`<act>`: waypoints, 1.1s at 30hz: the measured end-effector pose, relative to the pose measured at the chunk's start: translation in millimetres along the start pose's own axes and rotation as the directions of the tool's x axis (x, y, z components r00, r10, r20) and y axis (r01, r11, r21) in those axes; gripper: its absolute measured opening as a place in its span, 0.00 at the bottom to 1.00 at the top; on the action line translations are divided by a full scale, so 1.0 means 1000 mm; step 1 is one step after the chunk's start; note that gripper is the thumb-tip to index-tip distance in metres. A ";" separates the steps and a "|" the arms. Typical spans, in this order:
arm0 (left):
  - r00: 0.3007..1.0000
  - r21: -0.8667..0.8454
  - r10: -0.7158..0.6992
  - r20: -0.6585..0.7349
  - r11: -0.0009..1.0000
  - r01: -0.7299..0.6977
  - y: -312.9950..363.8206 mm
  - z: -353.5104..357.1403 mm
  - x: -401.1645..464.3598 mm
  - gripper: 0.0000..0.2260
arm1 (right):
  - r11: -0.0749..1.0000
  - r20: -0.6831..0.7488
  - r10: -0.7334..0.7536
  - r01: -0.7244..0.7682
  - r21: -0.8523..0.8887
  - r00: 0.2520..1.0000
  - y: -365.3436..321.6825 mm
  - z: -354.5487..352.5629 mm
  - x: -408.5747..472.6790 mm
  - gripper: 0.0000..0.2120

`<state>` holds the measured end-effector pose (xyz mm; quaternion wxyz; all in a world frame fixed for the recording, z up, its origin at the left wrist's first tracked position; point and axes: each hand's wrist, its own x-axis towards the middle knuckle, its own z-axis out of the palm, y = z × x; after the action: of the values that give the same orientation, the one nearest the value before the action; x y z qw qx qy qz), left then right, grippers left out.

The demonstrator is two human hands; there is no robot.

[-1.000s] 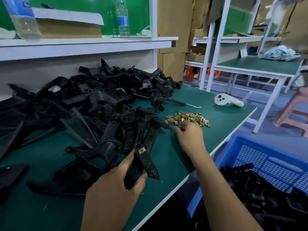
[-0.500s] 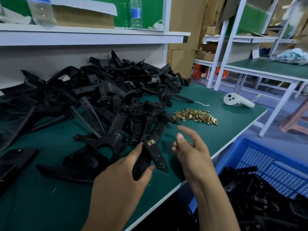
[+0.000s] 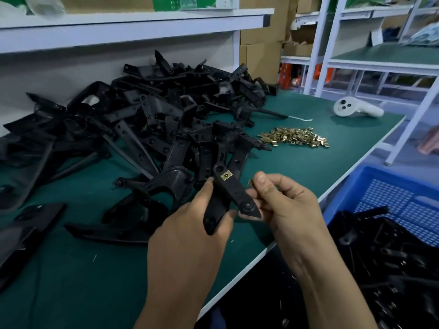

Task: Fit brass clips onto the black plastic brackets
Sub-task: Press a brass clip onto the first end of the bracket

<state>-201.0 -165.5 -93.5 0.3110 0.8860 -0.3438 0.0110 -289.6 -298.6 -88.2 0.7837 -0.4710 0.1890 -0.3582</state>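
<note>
Your left hand grips a forked black plastic bracket by its lower prong, thumb along one side and fingers curled round the other, holding it just above the green-covered tabletop near the front edge. A square brass clip already sits on the bracket's upper arm, just below a round hole. Your right hand is curled, pinching a second small brass clip between thumb and forefinger just to the right of the bracket, while its lower fingers touch the bracket's pointed tip. The pinched clip is mostly hidden by the thumb, so you cannot tell which way it faces. A loose heap of small brass clips lies on the tabletop toward the right edge, well beyond your hands. A big jumbled pile of black plastic brackets covers the back and left of the tabletop, reaching to the wall beneath a white shelf. A white handheld controller lies near the far right corner. Off the right edge of the tabletop stands a blue perforated plastic crate with more black plastic parts in it.
</note>
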 end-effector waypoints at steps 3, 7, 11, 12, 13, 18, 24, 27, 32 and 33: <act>1.000 -0.062 -0.011 0.015 0.998 0.012 0.000 -0.001 -0.001 0.31 | 0.998 0.065 -0.007 0.011 -0.059 0.998 -0.003 -0.001 -0.001 0.08; 1.000 -0.118 0.012 -0.018 0.993 -0.014 -0.001 0.000 -0.004 0.31 | 0.993 0.094 0.001 0.010 -0.119 0.996 -0.007 -0.006 -0.002 0.07; 0.999 -0.118 0.043 -0.033 0.992 -0.047 -0.001 0.001 -0.005 0.31 | 0.991 0.151 0.009 0.012 -0.137 0.989 -0.013 -0.011 -0.003 0.07; 0.999 -0.137 0.044 -0.028 0.989 -0.047 -0.002 0.002 -0.004 0.31 | 0.989 0.156 0.008 0.015 -0.145 0.988 -0.014 -0.013 -0.003 0.08; 0.999 -0.162 0.045 -0.024 0.986 -0.049 -0.002 0.003 -0.004 0.30 | 0.987 0.156 0.003 0.022 -0.157 0.988 -0.016 -0.014 -0.004 0.09; 0.999 -0.210 0.050 -0.005 0.976 -0.050 -0.004 0.005 -0.001 0.29 | 0.985 0.137 0.013 0.011 -0.175 0.990 -0.021 -0.020 -0.004 0.06; 0.997 -0.214 0.067 -0.038 0.974 -0.073 -0.007 0.007 -0.002 0.28 | 0.979 0.153 0.037 -0.005 -0.206 0.988 -0.028 -0.021 -0.007 0.07; 0.997 -0.192 0.074 -0.038 0.978 -0.080 -0.007 0.008 -0.002 0.28 | 0.969 0.139 0.032 0.003 -0.245 0.990 -0.031 -0.019 -0.007 0.06; 0.997 -0.181 0.066 -0.051 0.981 -0.074 -0.007 0.010 -0.002 0.29 | 0.957 0.087 0.013 0.012 -0.291 0.996 -0.034 -0.016 -0.008 0.06; 0.996 -0.187 0.065 -0.063 0.979 -0.076 -0.007 0.010 -0.003 0.29 | 0.956 0.077 0.017 0.006 -0.293 0.997 -0.034 -0.015 -0.008 0.06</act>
<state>-200.7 -165.6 -105.6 0.4028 0.8391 -0.3655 0.0145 -317.9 -312.0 -66.1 0.7132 -0.5950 0.2101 -0.3051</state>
